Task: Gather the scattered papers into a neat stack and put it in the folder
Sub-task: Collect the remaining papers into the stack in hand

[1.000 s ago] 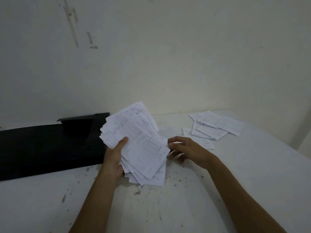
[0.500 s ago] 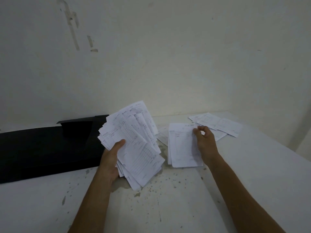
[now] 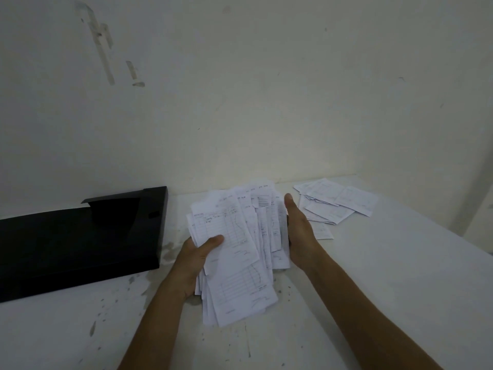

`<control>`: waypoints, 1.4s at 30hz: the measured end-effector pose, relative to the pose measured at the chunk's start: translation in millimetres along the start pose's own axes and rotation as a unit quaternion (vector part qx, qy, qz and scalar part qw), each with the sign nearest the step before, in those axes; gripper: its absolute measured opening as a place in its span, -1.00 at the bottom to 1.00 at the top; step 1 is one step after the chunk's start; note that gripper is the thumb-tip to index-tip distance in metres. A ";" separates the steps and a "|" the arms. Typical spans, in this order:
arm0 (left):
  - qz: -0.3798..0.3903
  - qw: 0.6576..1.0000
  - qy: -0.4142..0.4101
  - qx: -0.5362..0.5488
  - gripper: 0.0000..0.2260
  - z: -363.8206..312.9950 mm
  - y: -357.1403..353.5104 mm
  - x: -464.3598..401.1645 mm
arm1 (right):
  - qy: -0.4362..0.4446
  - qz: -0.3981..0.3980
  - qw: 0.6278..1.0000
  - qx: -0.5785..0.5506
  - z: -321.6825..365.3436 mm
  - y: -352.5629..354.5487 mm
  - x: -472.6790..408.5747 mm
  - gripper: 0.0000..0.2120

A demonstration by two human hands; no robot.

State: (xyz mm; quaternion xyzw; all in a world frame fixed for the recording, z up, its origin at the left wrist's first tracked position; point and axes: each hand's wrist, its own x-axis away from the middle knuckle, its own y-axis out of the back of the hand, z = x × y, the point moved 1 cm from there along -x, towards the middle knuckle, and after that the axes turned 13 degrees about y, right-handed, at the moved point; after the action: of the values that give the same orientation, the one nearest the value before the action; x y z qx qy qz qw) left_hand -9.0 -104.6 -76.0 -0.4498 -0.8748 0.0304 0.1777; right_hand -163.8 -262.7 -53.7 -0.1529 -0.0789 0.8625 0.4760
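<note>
Approx halfway by my read. L hand (image 3: 198,256) grips messy paper bundle (image 3: 240,252), thumb on top; R hand (image 3: 298,231) flat against its side. Loose slips (image 3: 336,202) at table (image 3: 400,276) far-right corner; black folder (image 3: 80,239) w/o papers.

White speckled table (image 3: 373,289), black folder (image 3: 66,241), scattered papers (image 3: 336,202)
</note>
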 end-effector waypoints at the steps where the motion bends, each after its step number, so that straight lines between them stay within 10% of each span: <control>1: -0.003 1.000 -0.004 0.000 -0.71 0.4 -2.0 -0.1 | 0.016 0.034 0.999 0.018 3.1 -2.9 3.8 -0.59; 15: 0.062 0.995 0.069 0.045 -0.64 -1.4 -18.7 6.7 | 0.080 0.099 0.992 -0.006 -4.2 -17.8 14.5 -0.63; 21: -0.063 0.996 0.002 -0.068 -0.66 -3.9 -2.8 3.9 | 0.102 0.105 0.972 0.185 -6.7 -11.0 13.4 -0.53; 31: -0.229 0.963 -0.088 -0.108 -0.62 -1.5 35.3 -8.9 | 0.102 0.138 0.737 0.654 -41.2 25.4 -16.9 -0.52; 42: -0.225 0.964 -0.081 -0.120 -0.59 0.5 38.7 -11.7 | 0.042 0.101 0.713 0.693 -36.5 12.2 -48.6 -0.31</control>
State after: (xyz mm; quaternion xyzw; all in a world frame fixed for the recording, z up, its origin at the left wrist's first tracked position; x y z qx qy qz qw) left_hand 27.1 -90.9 -88.0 -0.2556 -0.9621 -0.0790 0.0529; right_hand -136.8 -310.6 -82.3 0.1766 0.5770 0.7108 0.3616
